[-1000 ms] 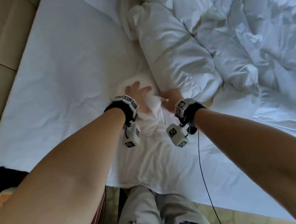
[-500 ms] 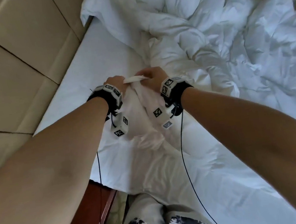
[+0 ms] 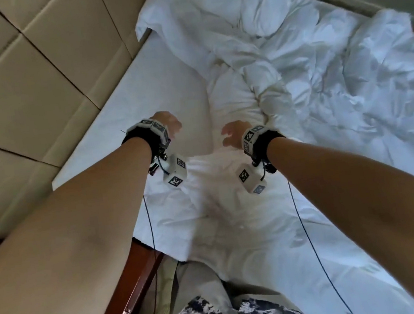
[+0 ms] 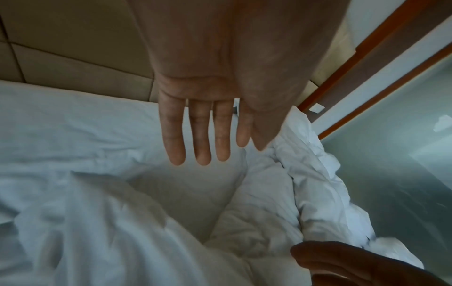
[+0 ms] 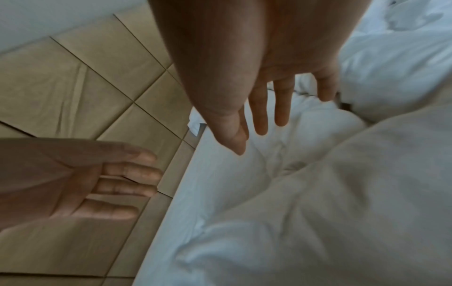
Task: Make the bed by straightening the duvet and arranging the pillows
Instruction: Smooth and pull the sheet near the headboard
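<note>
The white duvet (image 3: 347,72) lies crumpled over the right and far side of the bed. A cream-white length of it (image 3: 231,106) runs toward me and ends in a blurred heap (image 3: 219,200) on the sheet. My left hand (image 3: 167,125) hovers above the sheet, fingers (image 4: 198,135) straight and holding nothing. My right hand (image 3: 233,135) hovers over the cream length, fingers (image 5: 260,116) spread and empty. The hands are apart, palms facing each other. A pillow (image 3: 260,10) sits bunched at the far head end.
The beige padded headboard (image 3: 33,87) runs along the left. A reddish wooden nightstand edge (image 3: 128,285) stands by my legs. A frosted glass wall (image 4: 403,174) lies beyond the bed. Cables (image 3: 308,235) hang from both wrists. Bare sheet (image 3: 158,79) shows beside the headboard.
Half a second ago both hands held a bunch of white fabric lifted off the bed. They have let go and moved apart, and the fabric has dropped onto the mattress.
</note>
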Available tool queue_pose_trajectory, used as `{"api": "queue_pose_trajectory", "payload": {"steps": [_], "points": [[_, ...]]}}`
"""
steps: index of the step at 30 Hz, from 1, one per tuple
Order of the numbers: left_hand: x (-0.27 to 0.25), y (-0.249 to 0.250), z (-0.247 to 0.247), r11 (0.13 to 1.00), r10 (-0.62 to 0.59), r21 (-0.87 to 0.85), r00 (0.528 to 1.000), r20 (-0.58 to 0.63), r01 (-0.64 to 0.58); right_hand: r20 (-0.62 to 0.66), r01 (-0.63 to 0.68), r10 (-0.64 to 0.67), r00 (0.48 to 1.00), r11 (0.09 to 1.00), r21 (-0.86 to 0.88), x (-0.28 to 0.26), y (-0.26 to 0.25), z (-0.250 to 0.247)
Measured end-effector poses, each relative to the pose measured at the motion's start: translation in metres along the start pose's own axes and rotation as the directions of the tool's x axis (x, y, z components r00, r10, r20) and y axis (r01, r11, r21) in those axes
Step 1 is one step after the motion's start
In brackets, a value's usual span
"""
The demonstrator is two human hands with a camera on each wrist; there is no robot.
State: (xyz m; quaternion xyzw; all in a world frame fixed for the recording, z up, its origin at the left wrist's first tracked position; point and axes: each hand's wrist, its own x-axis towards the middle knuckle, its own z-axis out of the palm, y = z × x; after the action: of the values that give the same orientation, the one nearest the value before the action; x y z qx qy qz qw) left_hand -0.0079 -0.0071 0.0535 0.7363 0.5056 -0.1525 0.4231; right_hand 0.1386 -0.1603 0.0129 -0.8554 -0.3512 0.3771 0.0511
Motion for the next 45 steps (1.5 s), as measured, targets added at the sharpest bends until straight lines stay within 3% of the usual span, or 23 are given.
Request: {"api": "queue_pose_trajectory", "payload": {"steps": [4, 9, 12, 16, 20, 23, 25, 30, 32, 36, 38, 40, 42, 45], "points": [[-0.012, 0.013, 0.033, 0.995, 0.074, -0.077, 0.984, 0.164, -0.062, -0.006, -0.077, 0.077, 0.997, 0.994, -0.077, -0.017, 0.044, 0.014], [-0.019, 0.045, 0.082, 0.989, 0.14, 0.018, 0.965, 0.221, -0.148, -0.085, -0.177, 0.174, 0.981, 0.984, -0.025, -0.034, 0.1, 0.019], [-0.008, 0.059, 0.117, 0.975, 0.169, 0.093, 0.944, 0.283, -0.202, -0.148, -0.289, 0.298, 0.943, 0.954, 0.083, -0.045, 0.138, 0.025], [0.004, 0.072, 0.159, 0.947, 0.175, 0.184, 0.902, 0.395, -0.265, -0.07, -0.423, 0.459, 0.886, 0.86, 0.284, -0.055, 0.183, 0.038], [0.013, 0.077, 0.19, 0.9, 0.196, 0.269, 0.869, 0.454, -0.343, 0.032, -0.49, 0.552, 0.833, 0.71, 0.506, -0.051, 0.212, 0.054], [0.028, 0.069, 0.214, 0.773, 0.158, 0.462, 0.837, 0.524, -0.435, 0.136, -0.546, 0.586, 0.799, 0.61, 0.574, -0.042, 0.229, 0.067], [0.033, 0.061, 0.22, 0.694, 0.15, 0.547, 0.837, 0.527, -0.469, 0.185, -0.564, 0.58, 0.794, 0.587, 0.581, -0.039, 0.23, 0.075], [0.041, 0.05, 0.213, 0.701, 0.174, 0.556, 0.863, 0.474, -0.447, 0.256, -0.58, 0.552, 0.794, 0.56, 0.591, -0.028, 0.22, 0.092], [0.041, 0.05, 0.201, 0.718, 0.184, 0.559, 0.887, 0.423, -0.415, 0.226, -0.524, 0.508, 0.831, 0.58, 0.624, -0.029, 0.205, 0.082], [0.036, 0.057, 0.168, 0.745, 0.196, 0.561, 0.923, 0.332, -0.36, 0.198, -0.403, 0.417, 0.887, 0.49, 0.773, -0.017, 0.175, 0.056], [0.032, 0.061, 0.151, 0.786, 0.176, 0.535, 0.941, 0.289, -0.311, 0.19, -0.35, 0.348, 0.918, 0.486, 0.801, 0.007, 0.171, 0.055], [0.025, 0.066, 0.138, 0.855, 0.142, 0.456, 0.957, 0.251, -0.246, 0.17, -0.279, 0.258, 0.951, 0.48, 0.832, 0.026, 0.157, 0.047], [0.013, 0.07, 0.123, 0.94, 0.157, 0.26, 0.957, 0.242, -0.22, 0.165, -0.231, 0.178, 0.97, 0.471, 0.852, 0.007, 0.117, 0.017], [-0.011, 0.078, 0.099, 0.975, 0.192, 0.058, 0.945, 0.264, -0.214, 0.158, -0.167, 0.057, 0.986, 0.427, 0.888, -0.017, 0.066, -0.022]]}}
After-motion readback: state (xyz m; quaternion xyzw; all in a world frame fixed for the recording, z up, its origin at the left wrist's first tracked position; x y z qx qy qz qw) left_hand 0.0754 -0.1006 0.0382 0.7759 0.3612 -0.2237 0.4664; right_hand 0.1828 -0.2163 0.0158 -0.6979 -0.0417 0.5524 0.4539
